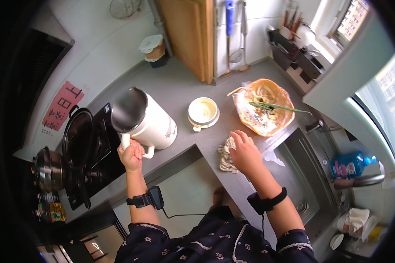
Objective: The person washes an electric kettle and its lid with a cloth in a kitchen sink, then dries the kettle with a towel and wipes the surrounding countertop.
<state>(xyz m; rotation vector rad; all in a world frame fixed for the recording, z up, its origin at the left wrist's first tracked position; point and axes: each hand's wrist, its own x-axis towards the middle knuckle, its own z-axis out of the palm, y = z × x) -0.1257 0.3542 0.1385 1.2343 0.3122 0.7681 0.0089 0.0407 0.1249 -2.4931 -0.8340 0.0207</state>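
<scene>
My left hand point(131, 155) is wrapped around the handle of a white jug point(159, 123) with a steel-lined mouth. The jug's mouth leans toward the upper left; whether its base rests on the counter I cannot tell. To its right, a cream round lid or shallow cup point(203, 112) sits on the grey counter, its hollow side up. My right hand point(247, 153) reaches over the edge of a crumpled knitted dishcloth point(227, 157), fingers extended and holding nothing visible. Any contact between this hand and the cloth is unclear.
An orange-rimmed basin point(283, 123) lined with plastic holds food scraps and green stalks. A steel sink point(283, 187) lies right, with a blue bottle point(349, 165) behind it. On the left, a black pan point(77, 138) sits on the cooktop point(113, 164). A wooden cabinet door point(187, 39) stands behind.
</scene>
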